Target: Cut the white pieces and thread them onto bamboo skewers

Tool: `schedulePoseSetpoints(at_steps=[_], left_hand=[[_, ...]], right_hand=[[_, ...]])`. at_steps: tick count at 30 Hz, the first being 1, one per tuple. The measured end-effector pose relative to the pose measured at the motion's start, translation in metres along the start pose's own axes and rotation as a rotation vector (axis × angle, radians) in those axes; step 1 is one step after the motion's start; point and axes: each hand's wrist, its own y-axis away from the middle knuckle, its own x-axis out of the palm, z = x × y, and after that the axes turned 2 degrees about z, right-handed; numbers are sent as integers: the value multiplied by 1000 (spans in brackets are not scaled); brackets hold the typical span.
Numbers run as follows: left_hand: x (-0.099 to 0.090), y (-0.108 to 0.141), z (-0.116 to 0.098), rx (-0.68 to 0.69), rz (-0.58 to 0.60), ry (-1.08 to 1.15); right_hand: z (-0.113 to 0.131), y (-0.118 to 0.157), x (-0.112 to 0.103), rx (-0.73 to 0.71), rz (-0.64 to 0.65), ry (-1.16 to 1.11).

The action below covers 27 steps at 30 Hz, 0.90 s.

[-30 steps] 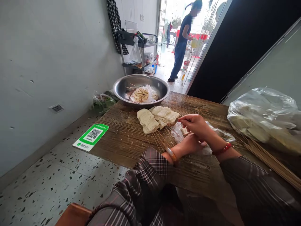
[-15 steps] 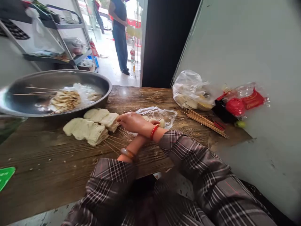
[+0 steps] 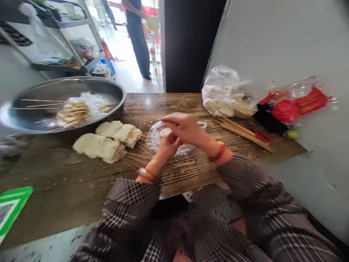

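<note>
Two rows of pale, folded skewered pieces (image 3: 99, 147) lie on the wooden table, their thin sticks pointing right. My left hand (image 3: 167, 145) is over a clear plastic bag (image 3: 154, 136), fingers curled near a pale piece (image 3: 165, 132); whatever it grips is too small to make out. Above and across it is my right hand (image 3: 188, 129), blurred, its fingers partly extended to the left. Its thumb side overlaps the left fingertips, and I cannot tell whether it holds anything.
A large metal basin (image 3: 120, 95) with skewered pieces stands at the left. Loose sticks (image 3: 245, 134), a filled plastic bag (image 3: 222, 91) and red packaging (image 3: 297, 107) are at the right. A green-edged card (image 3: 16, 200) lies front left. A person (image 3: 139, 43) stands beyond the table.
My right hand has left the skewered rows and moved right, over the plastic bag. My wrists are no longer crossed, and my left hand now shows. The view has shifted slightly.
</note>
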Motion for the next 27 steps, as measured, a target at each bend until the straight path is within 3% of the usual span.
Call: schedulePoseSetpoints(at_steps=[2, 5, 10, 12, 14, 16, 20, 22, 27], left_hand=[[-5, 4, 10, 73, 144, 146], [-7, 9, 24, 165, 354, 307], [-12, 23, 19, 145, 932, 266], [-21, 28, 10, 132, 1064, 295], [-33, 29, 2, 123, 1107, 365], [-45, 27, -3, 148, 1021, 496], [-56, 11, -1, 189, 515, 791], [-54, 3, 3, 140, 329, 816], [-44, -5, 13, 53, 185, 658]], right_hand=[[-17, 15, -20, 69, -206, -158], [-42, 38, -38, 160, -288, -333], [-62, 69, -25, 165, -161, -295], [-69, 74, -14, 100, -107, -194], [-78, 75, -5, 33, -62, -79], [-87, 73, 1, -26, -16, 18], [-107, 71, 7, -79, 67, 94], [-116, 69, 9, -71, 88, 72], [-122, 59, 7, 71, 39, -110]])
